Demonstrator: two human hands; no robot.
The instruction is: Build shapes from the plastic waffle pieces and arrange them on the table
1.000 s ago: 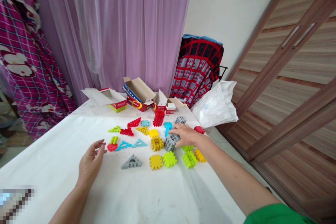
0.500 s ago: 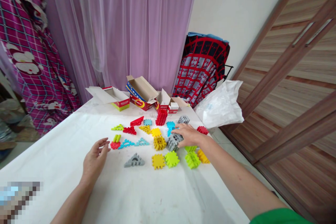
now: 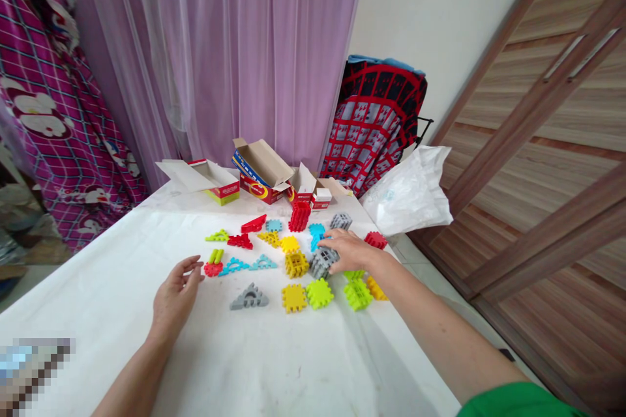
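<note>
Your right hand (image 3: 353, 251) rests fingers-down on the grey toothed plastic block (image 3: 323, 263) mid-surface — grip closure hidden (cannot tell) — while your left hand (image 3: 175, 293), fingers loosely apart, lies well to its left.

The right side of the grey block (image 3: 323, 262) is covered by the right hand (image 3: 353, 250), so it cannot be told whether the fingers are closed on it. A pixelated patch (image 3: 34, 365) at the near left edge is blurred beyond recognition. The print on the far cardboard boxes (image 3: 259, 177) is too small to be read, and the wooden doors (image 3: 548, 163) are cut off by the right edge.
</note>
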